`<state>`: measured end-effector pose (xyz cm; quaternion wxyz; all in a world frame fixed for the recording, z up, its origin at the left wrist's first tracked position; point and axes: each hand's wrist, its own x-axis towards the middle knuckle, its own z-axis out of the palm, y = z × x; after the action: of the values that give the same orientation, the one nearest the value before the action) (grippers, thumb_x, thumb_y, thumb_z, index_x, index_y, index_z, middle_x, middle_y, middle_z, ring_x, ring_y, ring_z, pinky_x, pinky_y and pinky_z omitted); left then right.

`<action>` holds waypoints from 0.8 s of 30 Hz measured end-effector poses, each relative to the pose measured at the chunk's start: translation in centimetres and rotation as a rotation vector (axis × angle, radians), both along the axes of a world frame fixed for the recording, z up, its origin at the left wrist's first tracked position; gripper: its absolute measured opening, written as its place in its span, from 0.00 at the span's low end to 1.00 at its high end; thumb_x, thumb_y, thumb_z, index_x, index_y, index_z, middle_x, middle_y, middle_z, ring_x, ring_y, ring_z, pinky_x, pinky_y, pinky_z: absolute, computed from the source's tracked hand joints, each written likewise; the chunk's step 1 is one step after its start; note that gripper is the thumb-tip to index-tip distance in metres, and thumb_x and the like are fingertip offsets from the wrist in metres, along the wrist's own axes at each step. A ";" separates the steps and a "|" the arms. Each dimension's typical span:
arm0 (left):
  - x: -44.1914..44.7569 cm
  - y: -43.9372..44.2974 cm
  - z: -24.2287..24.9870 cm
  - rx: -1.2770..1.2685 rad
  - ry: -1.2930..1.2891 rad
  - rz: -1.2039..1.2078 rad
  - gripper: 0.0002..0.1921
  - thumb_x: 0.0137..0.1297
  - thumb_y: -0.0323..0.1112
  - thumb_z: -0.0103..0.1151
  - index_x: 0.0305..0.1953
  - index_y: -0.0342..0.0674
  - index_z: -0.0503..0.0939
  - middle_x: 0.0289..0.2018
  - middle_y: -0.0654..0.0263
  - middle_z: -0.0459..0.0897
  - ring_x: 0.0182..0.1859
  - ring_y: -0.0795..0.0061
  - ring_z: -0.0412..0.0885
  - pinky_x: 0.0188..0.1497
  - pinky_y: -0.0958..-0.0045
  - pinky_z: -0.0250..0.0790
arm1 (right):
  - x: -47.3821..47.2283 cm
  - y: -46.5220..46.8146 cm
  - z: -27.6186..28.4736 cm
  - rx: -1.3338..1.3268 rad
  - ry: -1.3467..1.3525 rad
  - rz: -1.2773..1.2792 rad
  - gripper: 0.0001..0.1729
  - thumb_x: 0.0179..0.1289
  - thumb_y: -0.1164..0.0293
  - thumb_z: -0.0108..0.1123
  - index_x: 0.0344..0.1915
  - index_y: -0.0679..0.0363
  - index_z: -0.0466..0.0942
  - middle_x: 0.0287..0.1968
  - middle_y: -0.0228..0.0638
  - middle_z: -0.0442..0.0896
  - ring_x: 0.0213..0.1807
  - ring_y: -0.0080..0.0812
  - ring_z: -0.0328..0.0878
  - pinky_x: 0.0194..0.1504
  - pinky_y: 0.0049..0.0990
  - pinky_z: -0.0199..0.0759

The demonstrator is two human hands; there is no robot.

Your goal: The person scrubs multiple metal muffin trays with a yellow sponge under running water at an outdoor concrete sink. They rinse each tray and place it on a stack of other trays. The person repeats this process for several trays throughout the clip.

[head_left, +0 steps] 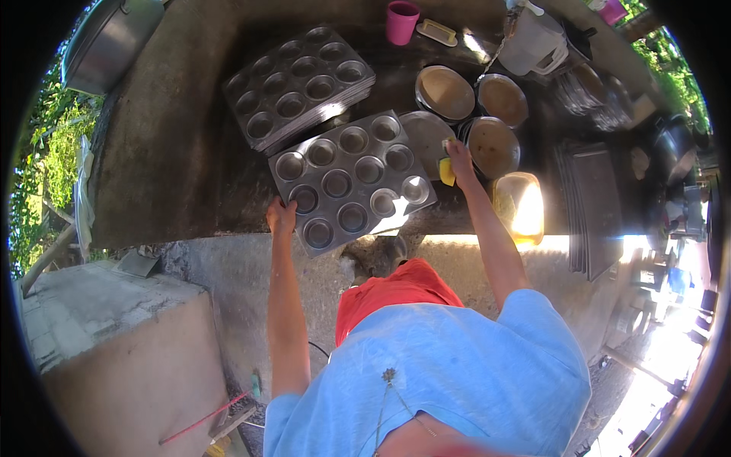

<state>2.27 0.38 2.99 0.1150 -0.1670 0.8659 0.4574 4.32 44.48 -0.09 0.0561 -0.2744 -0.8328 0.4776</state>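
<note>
My left hand (281, 216) grips the near left edge of a metal muffin pan (345, 176), its thumb on top beside a cup. The pan is tilted, with sunlight on its near right corner. In my right hand (460, 160) is a yellow sponge (447, 172), held to the right of the pan, above a round grey metal pan (425, 137). Behind the held pan lies a stack of similar muffin pans (302, 77). Round metal pans (494, 147) with light brown insides stand in several piles to the right of my right hand.
A yellowish plastic tub (518, 208) sits at the front edge, beside stacked flat trays (597, 205). Farther back are a pink cup (401, 24), a scrub brush (437, 32), a tap (524, 5) and a whitish jug (534, 45). A large metal pot (117, 45) stands back left; a concrete block (125, 343) is near left.
</note>
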 end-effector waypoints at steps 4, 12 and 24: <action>0.7 0.6 1.3 0.717 0.076 0.129 0.23 0.48 0.16 0.51 0.50 0.31 0.68 0.42 0.60 0.78 0.43 0.68 0.77 0.45 0.68 0.69 | 7.5 0.0 1.3 -1.602 0.244 -0.088 0.16 0.61 0.64 0.56 0.46 0.60 0.71 0.40 0.40 0.79 0.43 0.43 0.76 0.44 0.42 0.70; -0.3 1.5 10.3 0.725 0.454 0.019 0.07 0.54 0.20 0.56 0.36 0.31 0.77 0.32 0.68 0.80 0.35 0.82 0.75 0.38 0.79 0.65 | 6.3 -5.7 1.2 -1.688 0.097 -0.561 0.21 0.65 0.58 0.44 0.48 0.62 0.69 0.46 0.46 0.75 0.49 0.49 0.72 0.54 0.49 0.62; -0.9 -0.4 4.7 0.216 0.592 -0.371 0.18 0.58 0.21 0.51 0.51 0.38 0.74 0.54 0.66 0.75 0.64 0.66 0.60 0.67 0.66 0.48 | -5.4 -5.1 3.1 -1.309 0.425 0.182 0.21 0.59 0.57 0.54 0.47 0.60 0.71 0.43 0.42 0.78 0.43 0.40 0.76 0.48 0.42 0.69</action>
<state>1.32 0.02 7.70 -0.0426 0.1456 0.8239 0.5461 -1.09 39.34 2.98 0.0006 -0.0812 -0.3640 0.9278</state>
